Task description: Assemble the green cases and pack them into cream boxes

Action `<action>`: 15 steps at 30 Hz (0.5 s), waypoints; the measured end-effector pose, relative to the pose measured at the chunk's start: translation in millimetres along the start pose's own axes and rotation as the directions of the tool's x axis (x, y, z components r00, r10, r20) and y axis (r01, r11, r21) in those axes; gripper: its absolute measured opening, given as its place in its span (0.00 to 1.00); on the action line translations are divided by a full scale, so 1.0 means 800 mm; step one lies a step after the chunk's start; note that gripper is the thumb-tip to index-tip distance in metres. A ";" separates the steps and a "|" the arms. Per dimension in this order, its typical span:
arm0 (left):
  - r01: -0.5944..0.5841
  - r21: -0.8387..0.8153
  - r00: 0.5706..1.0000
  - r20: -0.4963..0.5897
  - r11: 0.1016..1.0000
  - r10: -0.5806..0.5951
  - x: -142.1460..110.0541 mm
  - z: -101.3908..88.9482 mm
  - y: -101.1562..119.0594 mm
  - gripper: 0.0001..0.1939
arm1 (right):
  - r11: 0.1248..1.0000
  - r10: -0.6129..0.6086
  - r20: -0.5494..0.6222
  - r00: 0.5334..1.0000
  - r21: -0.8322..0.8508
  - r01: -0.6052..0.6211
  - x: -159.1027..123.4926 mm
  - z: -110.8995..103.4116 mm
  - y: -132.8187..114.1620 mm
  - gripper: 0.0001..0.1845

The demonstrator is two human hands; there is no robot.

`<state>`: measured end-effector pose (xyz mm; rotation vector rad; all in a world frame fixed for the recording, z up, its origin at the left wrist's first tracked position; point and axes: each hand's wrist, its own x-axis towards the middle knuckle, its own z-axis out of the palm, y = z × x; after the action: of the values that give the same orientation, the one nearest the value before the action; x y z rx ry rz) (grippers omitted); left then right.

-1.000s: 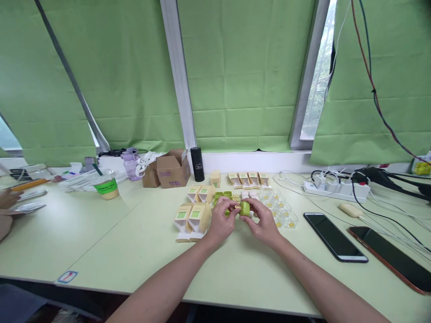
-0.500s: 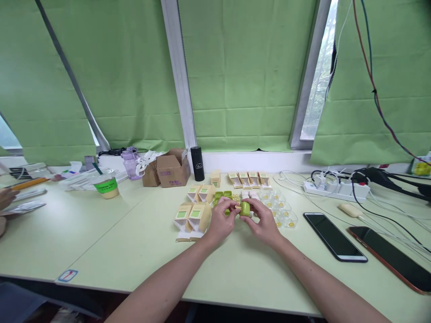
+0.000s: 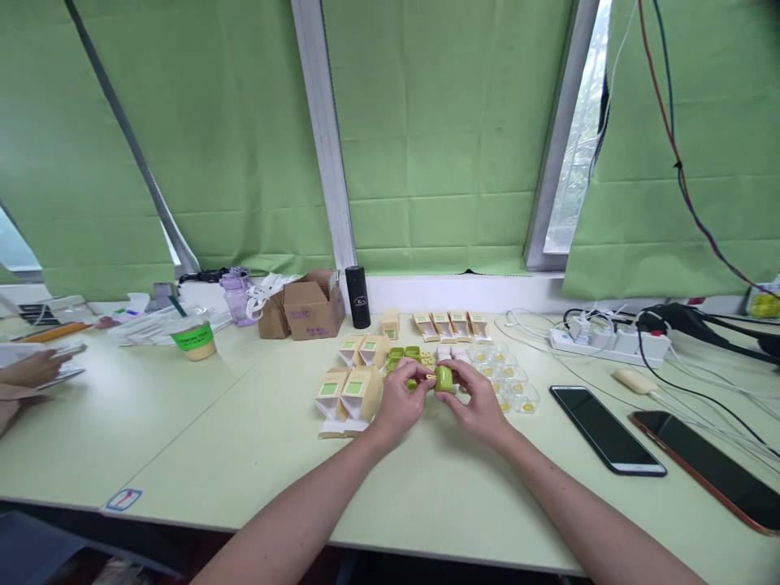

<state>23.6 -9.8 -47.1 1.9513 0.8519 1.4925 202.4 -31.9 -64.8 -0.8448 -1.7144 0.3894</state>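
Note:
In my right hand (image 3: 472,398) is a small, rounded green container (image 3: 444,379), gripped between thumb and fingers. My left hand (image 3: 403,398) pinches a tiny yellowish piece (image 3: 430,378) against the container's left side; its exact kind is too small to tell. Just behind my hands lie several green square pieces (image 3: 405,353) and a few small yellow pieces (image 3: 426,357). Pale pink pieces (image 3: 452,353) sit beside them. Clear plastic cups (image 3: 507,370) with yellow centres stand right of my right hand. Open cream boxes with green labels (image 3: 361,388) stand left of my left hand.
More small open boxes (image 3: 451,325) stand behind. A black bottle (image 3: 357,297), a cardboard box (image 3: 314,305) and a drink cup (image 3: 193,335) are further left. Two phones (image 3: 606,429) and a power strip (image 3: 609,341) lie right. Another person's hand (image 3: 28,370) is at far left.
My hands and the green container stay nearly still. At far left, the other person's hand has moved further into view, over the papers.

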 end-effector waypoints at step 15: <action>-0.019 0.103 0.999 -0.031 0.994 0.022 -0.003 -0.001 0.005 0.14 | 0.964 0.122 -0.047 0.991 0.244 -0.108 0.011 0.000 -0.009 0.22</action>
<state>23.1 -14.3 -45.8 2.0207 0.9424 1.5229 199.0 -30.2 -54.2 -0.7716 -1.5286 0.6307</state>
